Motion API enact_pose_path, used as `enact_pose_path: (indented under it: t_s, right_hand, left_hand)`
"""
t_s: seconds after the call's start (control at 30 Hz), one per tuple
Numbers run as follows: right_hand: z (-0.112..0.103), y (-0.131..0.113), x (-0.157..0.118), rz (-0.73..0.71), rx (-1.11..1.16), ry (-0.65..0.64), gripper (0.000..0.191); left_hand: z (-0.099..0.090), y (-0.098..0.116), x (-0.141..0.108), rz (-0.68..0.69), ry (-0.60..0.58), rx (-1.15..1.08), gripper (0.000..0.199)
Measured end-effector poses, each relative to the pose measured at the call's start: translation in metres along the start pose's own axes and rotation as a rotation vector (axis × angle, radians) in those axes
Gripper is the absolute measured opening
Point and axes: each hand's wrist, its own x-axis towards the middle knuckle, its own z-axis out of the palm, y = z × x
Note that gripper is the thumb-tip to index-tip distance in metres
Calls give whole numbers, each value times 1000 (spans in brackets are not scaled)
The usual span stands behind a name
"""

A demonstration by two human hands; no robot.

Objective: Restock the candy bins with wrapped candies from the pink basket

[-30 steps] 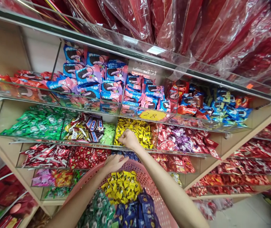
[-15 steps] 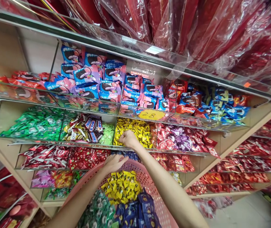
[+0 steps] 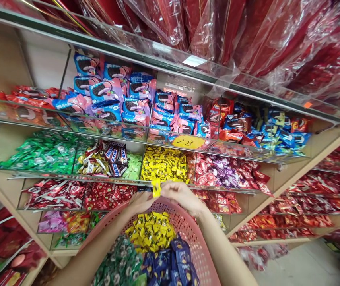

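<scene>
My right hand (image 3: 178,194) pinches a yellow-wrapped candy (image 3: 156,187) just above the far rim of the pink basket (image 3: 110,219). My left hand (image 3: 141,201) rests at that rim, left of the candy, its fingers partly hidden at the tips. Inside the basket lie yellow candies (image 3: 152,231), green-wrapped candies (image 3: 117,260) and dark blue packets (image 3: 170,264). Behind my hands, more yellow candies (image 3: 165,163) fill a glass shelf compartment.
Glass dividers separate green candies (image 3: 43,153), Snickers bars (image 3: 115,159) and red and purple sweets (image 3: 220,171). Blue and pink cookie packs (image 3: 107,91) sit on the shelf above, beside a yellow price tag (image 3: 189,142). Red plastic-wrapped goods (image 3: 217,31) stand on top.
My right hand has come back from the yellow candy compartment to above the basket rim, with a yellow candy now in its fingers. My left hand stays at the rim.
</scene>
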Motion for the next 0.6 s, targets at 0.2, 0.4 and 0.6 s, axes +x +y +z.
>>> enact_pose_path:
  t_s: [0.2,0.4,0.6]
  right_hand:
    - [30,81,-24,433,-29,-391,20]
    - [70,109,-7,548,-199,-372,13]
    - [98,121,4,569,-320,-308,25]
  left_hand:
    - [-3,3,-3,20,28,-12,63]
    - [-3,3,-4,24,41,-13,64]
    - [-3,4,-4,-2,40,-20,62]
